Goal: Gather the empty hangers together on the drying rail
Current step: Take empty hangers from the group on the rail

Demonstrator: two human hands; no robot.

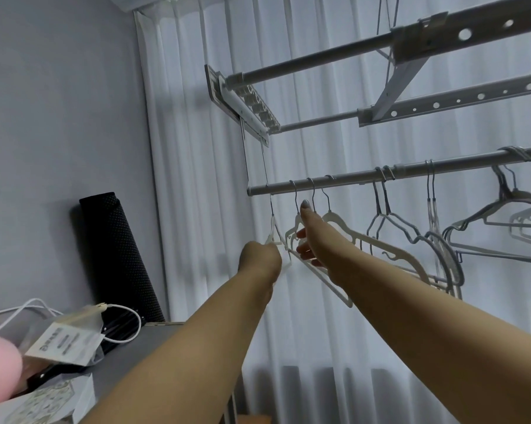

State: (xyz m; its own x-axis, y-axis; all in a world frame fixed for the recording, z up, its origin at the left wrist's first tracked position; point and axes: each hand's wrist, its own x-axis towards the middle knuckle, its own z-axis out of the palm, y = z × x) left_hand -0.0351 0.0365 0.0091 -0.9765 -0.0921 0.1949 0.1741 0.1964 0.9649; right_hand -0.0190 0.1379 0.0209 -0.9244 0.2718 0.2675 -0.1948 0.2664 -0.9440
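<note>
Scene: You reach up with both arms to the drying rail point(380, 175), which runs from centre frame to the right edge, before a white curtain point(197, 148).
Left hand: Your left hand point(259, 258) is closed in a fist on the lower part of the leftmost white hanger point(273, 231), just past the rail's end.
Right hand: Your right hand point(308, 237) is spread open, one finger raised, the others curled loosely among the next white hangers point(343, 240); a firm grip cannot be confirmed.
Hangers: White ones cluster centre frame; grey hangers point(392, 221) and a further bunch point(502, 228) hang apart towards the right.
Technique: Judging by the spread, slide each hanger by its hook along the rail, not by its shoulders, so hooks stay seated and frames do not tangle.
Risk: The leftmost hook sits near the rail's open end; pulling leftwards could drop it.
</note>
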